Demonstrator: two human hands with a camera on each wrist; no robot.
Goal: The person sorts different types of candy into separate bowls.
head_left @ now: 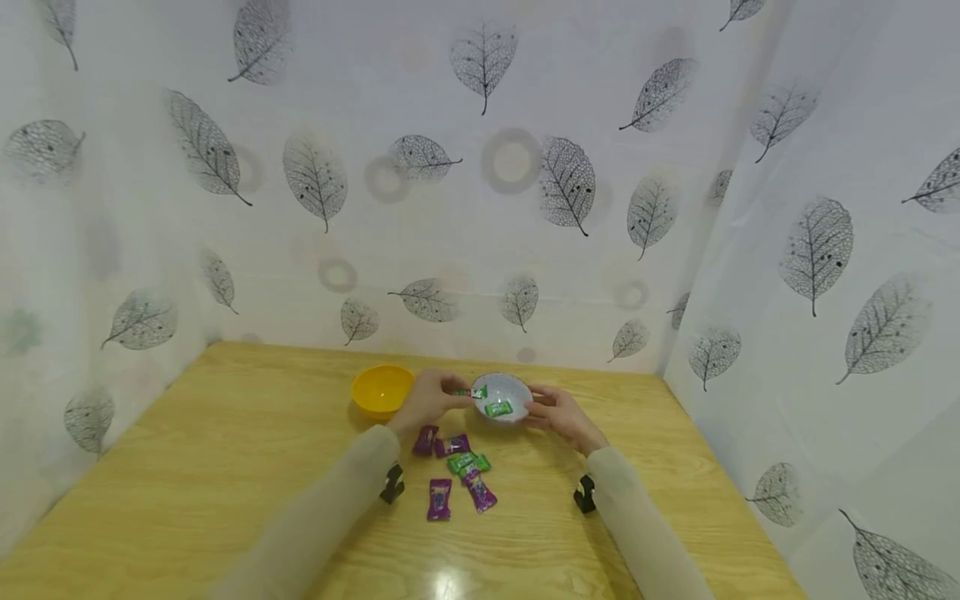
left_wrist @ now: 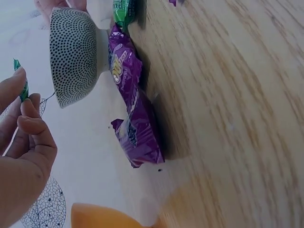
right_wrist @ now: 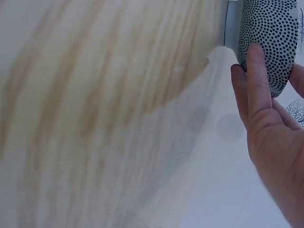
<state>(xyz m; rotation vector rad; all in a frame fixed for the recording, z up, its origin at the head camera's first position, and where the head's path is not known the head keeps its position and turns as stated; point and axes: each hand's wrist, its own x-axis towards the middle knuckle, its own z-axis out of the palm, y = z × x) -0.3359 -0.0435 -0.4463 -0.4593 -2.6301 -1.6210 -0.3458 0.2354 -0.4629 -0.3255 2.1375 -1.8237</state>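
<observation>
My left hand point(head_left: 429, 402) pinches a small green-wrapped candy point(left_wrist: 23, 88) between thumb and fingers, at the left rim of a white bowl point(head_left: 517, 388). Black dots cover the bowl's outside, as both wrist views show. Inside it lies another green-wrapped candy point(head_left: 498, 409). From the right, my right hand point(head_left: 562, 418) grips the bowl, its fingers point(right_wrist: 259, 76) against the dotted outer wall and the thumb by the rim. The bowl stands upright on its foot. Just in front of it and below my left wrist lie purple-wrapped candies point(left_wrist: 140, 130).
A yellow bowl point(head_left: 381, 407) stands left of my left hand. Nearer me on the wooden table point(head_left: 300, 417) are several purple candies point(head_left: 439, 500) and green candy point(head_left: 463, 462), some overlapping. A leaf-print curtain point(head_left: 480, 233) hangs behind the table and along its sides.
</observation>
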